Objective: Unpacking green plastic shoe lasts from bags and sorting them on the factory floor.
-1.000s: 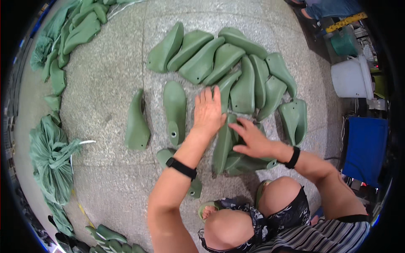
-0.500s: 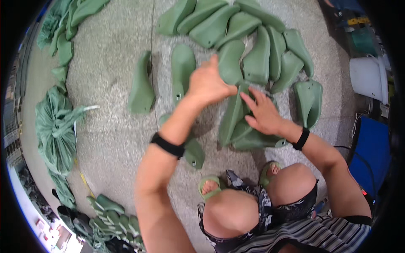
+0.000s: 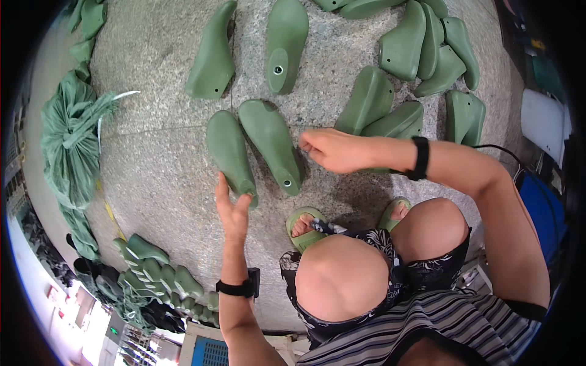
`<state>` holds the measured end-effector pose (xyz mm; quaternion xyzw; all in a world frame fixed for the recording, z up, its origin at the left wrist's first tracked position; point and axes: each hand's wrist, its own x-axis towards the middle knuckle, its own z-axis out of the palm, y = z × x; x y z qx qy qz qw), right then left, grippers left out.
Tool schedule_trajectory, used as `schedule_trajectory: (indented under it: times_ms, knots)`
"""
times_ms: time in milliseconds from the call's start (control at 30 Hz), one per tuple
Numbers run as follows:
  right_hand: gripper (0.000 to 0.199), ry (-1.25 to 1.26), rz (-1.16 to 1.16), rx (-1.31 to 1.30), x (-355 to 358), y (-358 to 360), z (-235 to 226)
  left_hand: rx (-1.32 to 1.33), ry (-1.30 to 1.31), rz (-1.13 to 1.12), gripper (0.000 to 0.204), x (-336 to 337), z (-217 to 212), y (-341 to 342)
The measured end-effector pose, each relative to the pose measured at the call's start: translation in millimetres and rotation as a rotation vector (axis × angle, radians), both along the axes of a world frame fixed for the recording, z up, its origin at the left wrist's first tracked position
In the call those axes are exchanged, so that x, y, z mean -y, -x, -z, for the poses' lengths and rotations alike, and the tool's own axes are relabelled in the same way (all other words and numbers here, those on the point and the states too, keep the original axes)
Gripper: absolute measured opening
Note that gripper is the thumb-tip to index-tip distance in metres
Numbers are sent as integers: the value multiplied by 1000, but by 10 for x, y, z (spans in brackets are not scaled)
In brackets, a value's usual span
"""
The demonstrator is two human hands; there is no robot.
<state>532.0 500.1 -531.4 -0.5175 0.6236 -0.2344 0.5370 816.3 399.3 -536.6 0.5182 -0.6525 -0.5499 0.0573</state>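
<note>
Two green shoe lasts lie side by side on the floor before me, toes pointing away. My left hand (image 3: 233,207) is at the heel end of the left last (image 3: 229,143), one finger along its side and the thumb at its heel. The right last of the pair (image 3: 268,140) has a metal-rimmed hole in its heel. Just right of it, my right hand (image 3: 332,150) hangs with its fingers curled, and I see nothing in them. Beyond my right forearm, two more lasts lean together, the upright one (image 3: 366,100) and the lower one (image 3: 397,120) partly hidden.
Farther off lie two separate lasts, one sideways (image 3: 212,52) and one sole-down or up, I cannot tell (image 3: 288,46). A cluster of lasts (image 3: 403,43) spreads at the far right. A tied green sack (image 3: 74,137) stands left, with rows of lasts (image 3: 159,274) nearer me.
My view has shifted nearer to me. Both hands have left the leaning lasts; my left hand has come back to the near left last, and my right hand has swung left.
</note>
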Motion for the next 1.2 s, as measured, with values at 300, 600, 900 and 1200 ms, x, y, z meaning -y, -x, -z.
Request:
schedule_trajectory:
  times_ms: [300, 600, 900, 1200]
  knots:
    - [35, -257, -220, 225, 313, -401, 97, 208, 580, 116, 66, -645, -254, 752]
    - [27, 653, 374, -515, 706, 505, -242, 389, 658, 133, 41, -308, -128, 22]
    - [40, 310, 244, -601, 987, 569, -92, 622, 862, 94, 68, 496, -476, 323]
    - [55, 247, 575, -545, 985, 686, 109, 363, 1092, 476, 84, 1592, -17, 2388]
